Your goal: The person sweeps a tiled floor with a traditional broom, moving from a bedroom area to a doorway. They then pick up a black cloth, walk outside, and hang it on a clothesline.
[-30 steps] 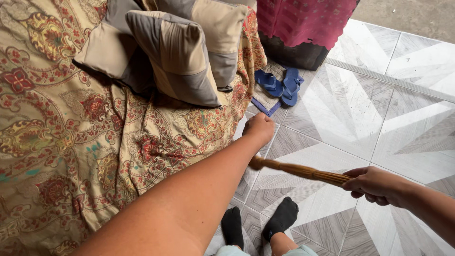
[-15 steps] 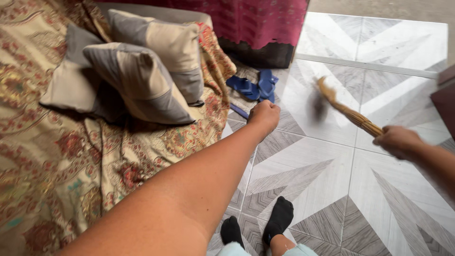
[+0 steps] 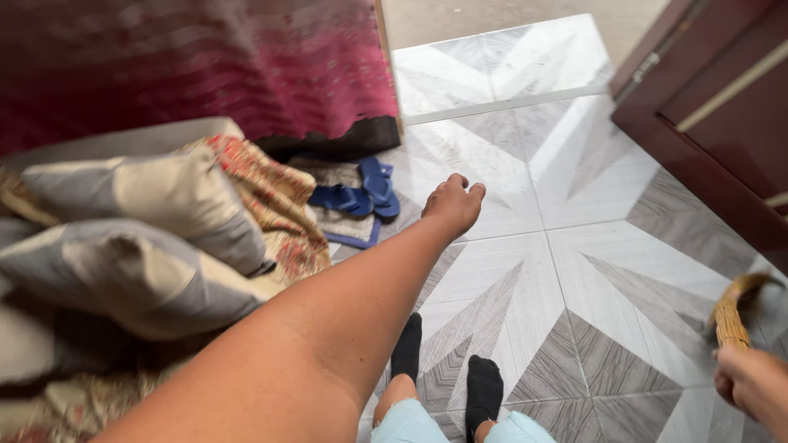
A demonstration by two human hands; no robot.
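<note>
Broom (image 3: 729, 316), one, right hand (image 3: 751, 384) gripping

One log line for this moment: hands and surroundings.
left hand: extended, loosely open, empty | right hand: gripping straw broom | blue flip-flops on mat | grey-beige cushions

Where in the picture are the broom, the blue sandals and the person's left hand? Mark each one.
broom (image 3: 727, 316), head view, on the bound straw bundle above the right hand.
blue sandals (image 3: 361, 194), head view, between the two straps.
left hand (image 3: 452, 203), head view, on its back.
</note>
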